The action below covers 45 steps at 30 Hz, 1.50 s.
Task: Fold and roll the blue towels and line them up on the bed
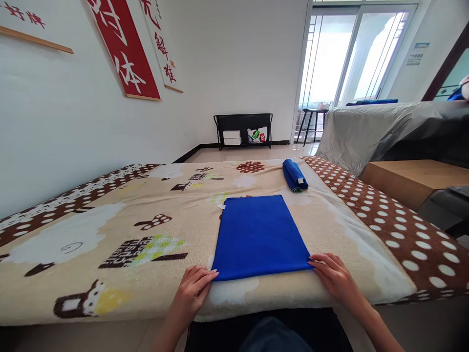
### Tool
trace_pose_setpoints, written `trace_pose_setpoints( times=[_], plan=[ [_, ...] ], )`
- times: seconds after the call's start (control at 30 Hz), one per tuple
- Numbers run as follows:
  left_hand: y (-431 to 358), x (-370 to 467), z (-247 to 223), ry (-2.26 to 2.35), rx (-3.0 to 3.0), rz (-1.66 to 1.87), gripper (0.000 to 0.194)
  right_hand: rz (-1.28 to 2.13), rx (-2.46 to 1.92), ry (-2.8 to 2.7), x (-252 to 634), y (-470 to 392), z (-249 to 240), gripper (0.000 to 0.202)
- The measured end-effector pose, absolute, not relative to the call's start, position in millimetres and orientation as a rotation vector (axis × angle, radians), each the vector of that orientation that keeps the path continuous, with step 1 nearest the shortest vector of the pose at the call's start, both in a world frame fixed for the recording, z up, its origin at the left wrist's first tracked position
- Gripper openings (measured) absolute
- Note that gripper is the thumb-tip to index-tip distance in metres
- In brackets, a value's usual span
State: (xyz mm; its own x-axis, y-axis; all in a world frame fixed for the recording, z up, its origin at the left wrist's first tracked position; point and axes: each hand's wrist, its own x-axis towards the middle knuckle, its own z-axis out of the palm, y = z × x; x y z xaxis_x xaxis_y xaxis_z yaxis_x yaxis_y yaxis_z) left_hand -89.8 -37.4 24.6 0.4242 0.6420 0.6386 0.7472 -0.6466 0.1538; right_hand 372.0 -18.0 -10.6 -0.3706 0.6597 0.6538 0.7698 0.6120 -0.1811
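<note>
Both hands sit at the near edge of the bed: left hand pinches the near-left corner of the folded blue towel, right hand pinches its near-right corner, each grip grasping cloth. Lying flat, the towel's long axis runs near to far, away from the hands (a small white tag shows at its far-left corner, unreadable). Farther right rests a rolled blue towel.

We count two blue towels: one flat towel and one rolled towel. We see two hands, one blanket, and two red wall banners.
</note>
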Motion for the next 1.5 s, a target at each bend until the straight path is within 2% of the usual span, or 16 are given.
trace_pose_setpoints(
  times=[0.27,0.47,0.77,1.0,1.2,1.37,1.5],
  plan=[
    [-49,-97,37,-1.352,-2.662,-0.921,0.022,-0.002,-1.103,-2.184,375,-31,-1,0.021],
    [-45,-101,28,-1.671,-2.749,-1.213,0.015,0.223,-1.165,-2.012,369,-23,-7,0.012],
    [-46,-97,24,-1.925,-2.665,-1.368,0.019,0.308,-1.176,-1.928,368,-21,-18,0.012],
    [-43,-97,25,-2.086,-2.587,-1.415,0.025,0.486,-1.228,-1.9,371,-19,-9,0.021],
    [-37,-82,29,-2.156,-2.413,-1.376,0.026,0.242,-1.344,-1.942,359,-12,-10,0.026],
    [-32,-60,21,-2.147,-2.133,-1.381,0.014,0.011,-1.409,-1.904,351,-5,-21,0.022],
    [-30,-52,12,-2.105,-1.987,-1.373,0.012,-0.095,-1.389,-1.827,351,-6,-29,0.016]
  ],
)
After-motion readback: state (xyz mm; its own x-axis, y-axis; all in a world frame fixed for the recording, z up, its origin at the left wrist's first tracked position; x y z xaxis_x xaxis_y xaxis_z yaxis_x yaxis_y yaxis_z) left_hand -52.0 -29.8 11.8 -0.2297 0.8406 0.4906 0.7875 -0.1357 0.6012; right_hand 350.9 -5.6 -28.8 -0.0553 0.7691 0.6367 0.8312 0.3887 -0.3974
